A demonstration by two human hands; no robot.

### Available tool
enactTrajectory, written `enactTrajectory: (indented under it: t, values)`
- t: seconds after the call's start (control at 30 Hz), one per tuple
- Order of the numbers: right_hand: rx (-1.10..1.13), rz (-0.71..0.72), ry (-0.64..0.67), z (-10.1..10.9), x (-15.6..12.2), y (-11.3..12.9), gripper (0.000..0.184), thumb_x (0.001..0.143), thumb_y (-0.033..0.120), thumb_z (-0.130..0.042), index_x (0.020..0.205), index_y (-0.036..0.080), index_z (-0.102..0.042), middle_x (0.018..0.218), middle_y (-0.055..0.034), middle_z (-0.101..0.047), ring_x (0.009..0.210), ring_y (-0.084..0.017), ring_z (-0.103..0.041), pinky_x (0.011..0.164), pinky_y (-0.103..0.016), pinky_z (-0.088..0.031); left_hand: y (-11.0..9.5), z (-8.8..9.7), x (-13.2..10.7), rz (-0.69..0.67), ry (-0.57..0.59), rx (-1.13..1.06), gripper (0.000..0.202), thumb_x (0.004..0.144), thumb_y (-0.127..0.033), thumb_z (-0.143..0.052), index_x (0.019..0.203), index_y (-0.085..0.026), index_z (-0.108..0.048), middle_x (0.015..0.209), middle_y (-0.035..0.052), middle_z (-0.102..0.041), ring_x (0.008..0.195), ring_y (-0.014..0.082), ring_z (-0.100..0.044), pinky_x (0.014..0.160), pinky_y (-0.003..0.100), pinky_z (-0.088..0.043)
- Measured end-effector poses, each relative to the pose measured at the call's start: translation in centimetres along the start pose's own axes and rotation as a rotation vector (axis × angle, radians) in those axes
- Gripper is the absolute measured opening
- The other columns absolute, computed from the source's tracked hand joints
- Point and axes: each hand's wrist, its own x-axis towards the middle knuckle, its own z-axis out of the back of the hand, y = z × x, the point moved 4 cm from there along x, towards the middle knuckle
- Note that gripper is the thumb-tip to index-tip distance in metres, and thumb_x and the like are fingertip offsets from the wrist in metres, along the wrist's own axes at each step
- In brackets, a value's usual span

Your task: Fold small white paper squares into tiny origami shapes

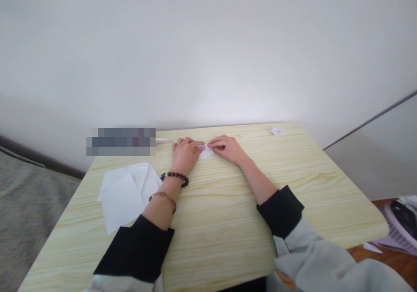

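A small folded piece of white paper [206, 154] lies on the wooden table [221, 222], between my two hands. My left hand [186, 153] pinches its left side with thumb and forefinger; a dark bead bracelet and a brown cord circle that wrist. From the right, my right hand [230, 147] pinches the opposite upper edge between thumb and fingertips. The fingers partly cover the paper, so its exact fold is hard to make out.
White paper sheets [124, 200] lie overlapping at the table's left. A small folded white paper [276, 131] rests near the far right edge. A blurred-out patch [122, 142] covers something at the back left. A purple basket [395, 231] stands on the floor at right.
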Motion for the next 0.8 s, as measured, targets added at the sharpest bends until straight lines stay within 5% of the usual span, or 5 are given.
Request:
enactTrajectory:
  t: [0.8]
  values:
    - [-0.091, -0.009, 0.049, 0.07, 0.15, 0.32, 0.032, 0.076, 0.003, -0.054, 0.089, 0.023, -0.075, 0.1, -0.0003, -0.072, 0.091, -0.016, -0.062, 0.084, -0.032, -0.047, -0.37, 0.07, -0.1, -0.053, 0.016, 0.055, 0.024, 0.089, -0.037, -0.052, 0.105, -0.035, -0.07, 0.097, 0.0049, -0.062, 0.099, 0.025, -0.048, 0.082, 0.039, -0.034]
